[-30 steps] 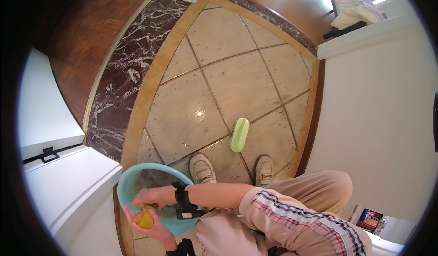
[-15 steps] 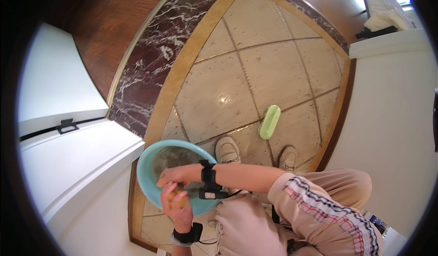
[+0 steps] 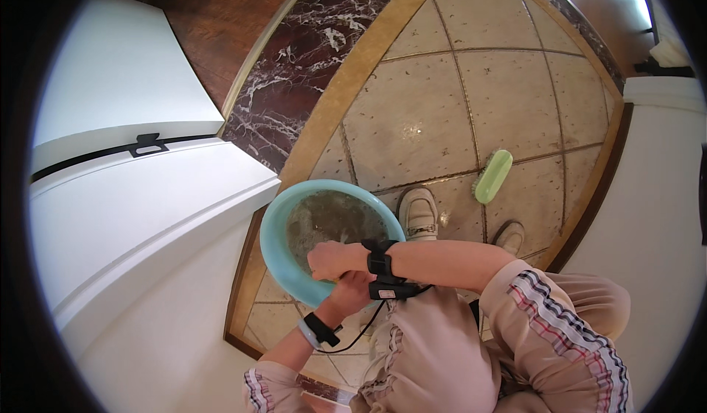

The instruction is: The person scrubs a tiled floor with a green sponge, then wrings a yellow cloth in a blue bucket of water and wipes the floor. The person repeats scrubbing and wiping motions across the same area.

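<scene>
Pastels Meeting Veined Maroon

The basin (image 3: 275,240) is showing pale blue around murky grey-brown water (image 3: 324,218). At three o'clock in the view, the brush (image 3: 494,176) is showing light green against beige tiles (image 3: 412,96). At eleven, maroon marble (image 3: 294,82) is carrying white veins. At four, the beige sleeve (image 3: 560,325) is displaying black, white and red plaid.

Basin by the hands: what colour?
The basin is light blue; it shows best in the head view.

2 hands (image 3: 333,260) (image 3: 351,292) – 1 ea. basin (image 3: 276,244), brush (image 3: 493,177)
</scene>
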`<move>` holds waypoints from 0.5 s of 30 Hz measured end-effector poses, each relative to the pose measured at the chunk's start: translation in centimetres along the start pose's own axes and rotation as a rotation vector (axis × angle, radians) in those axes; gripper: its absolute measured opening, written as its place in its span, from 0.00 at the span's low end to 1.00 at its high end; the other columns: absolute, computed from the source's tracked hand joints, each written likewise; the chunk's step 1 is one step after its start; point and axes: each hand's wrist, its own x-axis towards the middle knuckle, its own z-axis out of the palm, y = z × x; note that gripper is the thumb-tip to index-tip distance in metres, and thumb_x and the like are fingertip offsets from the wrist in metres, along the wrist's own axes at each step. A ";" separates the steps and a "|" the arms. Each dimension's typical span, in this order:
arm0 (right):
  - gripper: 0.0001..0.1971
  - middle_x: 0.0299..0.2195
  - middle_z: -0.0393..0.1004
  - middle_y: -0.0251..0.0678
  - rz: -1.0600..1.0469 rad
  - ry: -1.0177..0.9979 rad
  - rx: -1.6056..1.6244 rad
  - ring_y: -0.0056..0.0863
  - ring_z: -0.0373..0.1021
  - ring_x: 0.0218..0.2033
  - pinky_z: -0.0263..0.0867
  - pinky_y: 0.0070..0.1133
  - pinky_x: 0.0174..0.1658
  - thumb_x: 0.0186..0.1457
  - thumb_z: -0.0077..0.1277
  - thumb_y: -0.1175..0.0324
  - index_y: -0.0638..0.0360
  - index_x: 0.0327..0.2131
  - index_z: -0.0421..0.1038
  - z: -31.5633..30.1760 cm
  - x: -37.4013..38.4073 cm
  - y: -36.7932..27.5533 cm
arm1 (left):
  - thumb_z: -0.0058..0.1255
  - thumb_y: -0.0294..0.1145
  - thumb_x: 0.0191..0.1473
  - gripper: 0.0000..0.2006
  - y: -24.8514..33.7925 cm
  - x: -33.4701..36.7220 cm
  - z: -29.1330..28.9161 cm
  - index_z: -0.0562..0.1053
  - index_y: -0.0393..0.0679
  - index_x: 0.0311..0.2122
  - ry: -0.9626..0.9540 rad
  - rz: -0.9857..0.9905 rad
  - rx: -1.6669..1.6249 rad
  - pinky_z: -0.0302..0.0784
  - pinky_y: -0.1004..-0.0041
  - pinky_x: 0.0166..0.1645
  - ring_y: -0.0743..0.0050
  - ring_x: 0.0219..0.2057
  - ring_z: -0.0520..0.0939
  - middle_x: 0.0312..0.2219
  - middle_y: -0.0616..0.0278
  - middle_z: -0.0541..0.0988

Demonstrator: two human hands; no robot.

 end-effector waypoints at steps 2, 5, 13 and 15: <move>0.11 0.25 0.77 0.53 0.016 0.097 -0.036 0.50 0.76 0.29 0.71 0.38 0.33 0.45 0.51 0.68 0.67 0.25 0.77 0.8 0.0 0.3 | 0.50 0.33 0.53 0.13 -0.5 0.3 0.7 0.75 0.38 0.42 -0.169 -0.175 -0.192 0.69 0.55 0.55 0.50 0.48 0.75 0.43 0.48 0.76; 0.10 0.28 0.78 0.51 0.047 0.178 -0.122 0.51 0.76 0.32 0.73 0.37 0.37 0.47 0.53 0.67 0.66 0.27 0.78 1.5 0.4 0.9 | 0.48 0.34 0.56 0.16 -0.7 2.8 -1.2 0.73 0.39 0.48 -0.696 -0.367 -0.145 0.66 0.57 0.58 0.50 0.53 0.73 0.47 0.44 0.75; 0.11 0.29 0.78 0.52 0.052 0.173 -0.188 0.50 0.77 0.33 0.74 0.38 0.36 0.49 0.52 0.67 0.66 0.29 0.78 4.0 2.8 1.8 | 0.48 0.35 0.55 0.16 -3.9 -2.2 4.9 0.73 0.43 0.49 -0.220 -0.281 -0.211 0.66 0.63 0.58 0.52 0.55 0.72 0.48 0.47 0.75; 0.13 0.30 0.78 0.52 0.052 0.276 0.006 0.50 0.76 0.33 0.74 0.37 0.35 0.50 0.52 0.63 0.65 0.30 0.78 1.8 1.3 4.5 | 0.50 0.33 0.52 0.13 -0.6 5.3 -2.2 0.73 0.43 0.44 -0.726 -0.399 -0.207 0.67 0.63 0.57 0.54 0.52 0.73 0.47 0.52 0.75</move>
